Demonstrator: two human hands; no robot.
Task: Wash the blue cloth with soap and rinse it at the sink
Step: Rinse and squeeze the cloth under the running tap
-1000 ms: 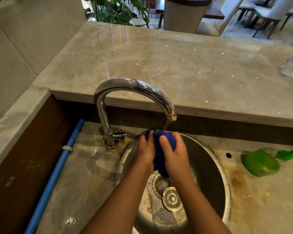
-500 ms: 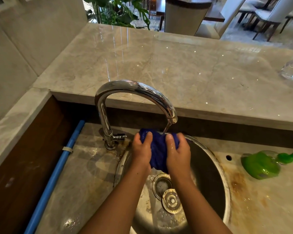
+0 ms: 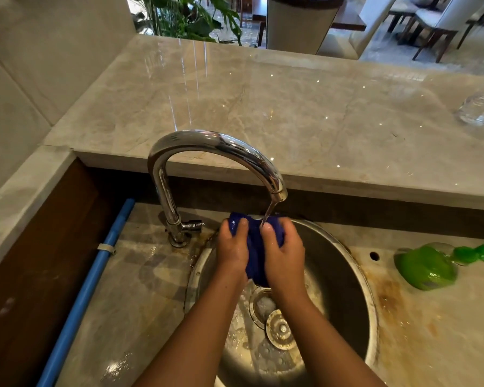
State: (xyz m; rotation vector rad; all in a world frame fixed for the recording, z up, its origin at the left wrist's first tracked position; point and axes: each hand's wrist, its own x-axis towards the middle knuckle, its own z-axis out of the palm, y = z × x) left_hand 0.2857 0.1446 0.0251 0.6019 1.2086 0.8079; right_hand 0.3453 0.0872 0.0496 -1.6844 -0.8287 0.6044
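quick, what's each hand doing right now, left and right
Left hand: closed, gripping the blue cloth under the tap's stream.
Right hand: closed, gripping the same cloth.

One camera sits on the person's head. It looks forward and down from above, close over the sink [image 3: 344, 286] and tap [image 3: 215, 142]. The wide picture also takes in the counter [image 3: 305, 107] behind and chairs [image 3: 442, 22] far off at the top.

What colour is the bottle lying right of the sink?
Bright green bottle, clearest in the head view.
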